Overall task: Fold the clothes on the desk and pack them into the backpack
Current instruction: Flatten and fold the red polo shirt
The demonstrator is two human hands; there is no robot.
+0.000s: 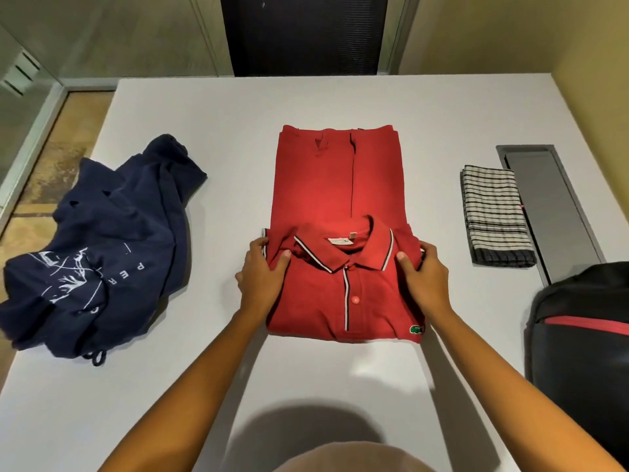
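Red polo (pixel 316 301) — between left hand (pixel 260 277), right hand (pixel 427 279)

— What is lying where on the desk (pixel 238 107)?
— The polo shirt (pixel 340 185) is lying in the middle, its collar end doubled over the nearer part.
— And around it?
— The crumpled garment (pixel 112 240) is sprawling well to its left. The folded towel (pixel 493 216) is lying to its right, seemingly overlapping the hatch (pixel 551 206) beside it. The backpack (pixel 585 335) is sitting nearer, at the right edge.

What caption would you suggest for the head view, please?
The left hand and right hand grip the collar end of a half-folded red polo shirt on a white desk, near a black backpack.
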